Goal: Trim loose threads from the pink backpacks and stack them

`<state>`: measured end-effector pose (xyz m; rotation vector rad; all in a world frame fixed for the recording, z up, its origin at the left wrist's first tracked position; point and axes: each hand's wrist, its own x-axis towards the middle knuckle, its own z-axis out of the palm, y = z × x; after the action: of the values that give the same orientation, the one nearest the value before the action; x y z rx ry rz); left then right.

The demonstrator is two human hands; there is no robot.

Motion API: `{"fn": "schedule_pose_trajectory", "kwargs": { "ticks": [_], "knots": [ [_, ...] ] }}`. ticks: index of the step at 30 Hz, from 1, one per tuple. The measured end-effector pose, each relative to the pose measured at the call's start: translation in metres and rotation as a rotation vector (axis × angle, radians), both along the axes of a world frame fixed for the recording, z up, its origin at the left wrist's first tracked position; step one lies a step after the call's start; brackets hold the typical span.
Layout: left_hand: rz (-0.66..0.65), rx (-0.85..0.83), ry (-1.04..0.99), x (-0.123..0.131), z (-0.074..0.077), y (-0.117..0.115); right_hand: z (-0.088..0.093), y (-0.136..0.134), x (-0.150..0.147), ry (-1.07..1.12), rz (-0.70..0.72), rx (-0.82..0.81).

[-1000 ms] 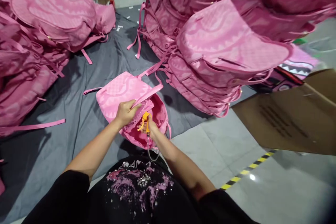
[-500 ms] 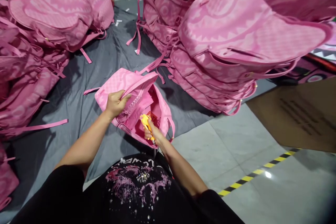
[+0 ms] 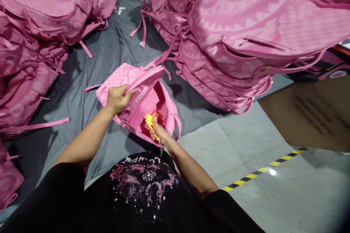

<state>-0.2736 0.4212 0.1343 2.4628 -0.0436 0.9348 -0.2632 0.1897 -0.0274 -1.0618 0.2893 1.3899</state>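
Note:
A pink patterned backpack (image 3: 171,111) lies unzipped in front of me, its mouth toward my body. My left hand (image 3: 118,99) is closed on the backpack's raised front flap, thumb on top, and holds it up. My right hand (image 3: 158,133) is wrapped round a yellow air blow gun (image 3: 150,119) at the bag's opening. A metal fitting and a thin hose hang below that grip, and the nozzle is hard to make out. Inside the bag, just beyond the gun, is a small red packet or tag (image 3: 156,114), partly hidden.
Tall stacks of pink backpacks stand at the right (image 3: 232,18) and left (image 3: 51,3) on a grey ground sheet (image 3: 90,116). At the right are a brown cardboard sheet (image 3: 308,113) and yellow-black floor tape (image 3: 258,173). Loose straps stick out from the stacks.
My view has tipped slightly downward, so the stacks sit higher in the picture. The left hand keeps its hold on the flap. The blow gun has turned slightly in my right hand.

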Motion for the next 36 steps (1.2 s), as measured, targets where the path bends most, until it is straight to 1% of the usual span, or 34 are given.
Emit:
{"fn": "schedule_pose_trajectory", "kwargs": {
  "ticks": [3, 7, 12, 14, 16, 19, 21, 23, 24, 25, 28, 29, 30, 31, 34, 35, 36],
  "knots": [
    [0.007, -0.013, -0.013, -0.002, -0.001, 0.000, -0.003, 0.001, -0.001, 0.068, -0.025, -0.002],
    [0.085, -0.051, 0.040, -0.005, -0.006, 0.007, -0.008, 0.002, 0.000, 0.188, -0.140, -0.007],
    [0.262, -0.126, 0.068, -0.006, -0.027, 0.022, -0.011, 0.002, 0.001, 0.215, -0.228, -0.019],
    [0.294, -0.143, 0.081, -0.008, -0.035, 0.023, -0.009, 0.003, 0.000, 0.213, -0.293, -0.023],
    [0.282, -0.147, 0.083, -0.010, -0.040, 0.021, -0.005, 0.004, -0.002, 0.194, -0.402, -0.042],
    [0.240, -0.154, 0.061, -0.011, -0.041, 0.017, 0.004, 0.006, -0.007, 0.137, -0.558, -0.072],
    [0.215, -0.162, 0.059, -0.011, -0.038, 0.015, 0.011, 0.004, -0.011, 0.103, -0.569, -0.077],
    [0.193, -0.161, 0.060, -0.011, -0.035, 0.013, 0.017, 0.000, -0.017, 0.048, -0.510, -0.090],
    [0.177, -0.154, 0.056, -0.011, -0.033, 0.011, 0.020, -0.002, -0.020, -0.014, -0.487, -0.111],
    [0.154, -0.141, 0.049, -0.011, -0.031, 0.009, 0.022, -0.004, -0.022, -0.102, -0.486, -0.144],
    [0.033, -0.059, 0.016, -0.010, -0.026, -0.003, 0.029, -0.004, -0.028, -0.421, -0.566, -0.249],
    [-0.014, -0.021, 0.008, -0.010, -0.023, -0.009, 0.031, -0.001, -0.028, -0.485, -0.545, -0.264],
    [-0.055, 0.019, 0.000, -0.009, -0.021, -0.014, 0.032, 0.004, -0.026, -0.515, -0.479, -0.266],
    [-0.090, 0.058, -0.007, -0.008, -0.019, -0.019, 0.034, 0.009, -0.023, -0.518, -0.372, -0.260],
    [-0.158, 0.150, -0.025, -0.007, -0.014, -0.026, 0.038, 0.026, -0.009, -0.485, 0.071, -0.199],
    [-0.167, 0.162, -0.034, -0.008, -0.012, -0.025, 0.040, 0.028, -0.003, -0.488, 0.179, -0.189],
    [-0.168, 0.166, -0.041, -0.009, -0.011, -0.023, 0.042, 0.029, 0.004, -0.501, 0.236, -0.192]
  ]
}}
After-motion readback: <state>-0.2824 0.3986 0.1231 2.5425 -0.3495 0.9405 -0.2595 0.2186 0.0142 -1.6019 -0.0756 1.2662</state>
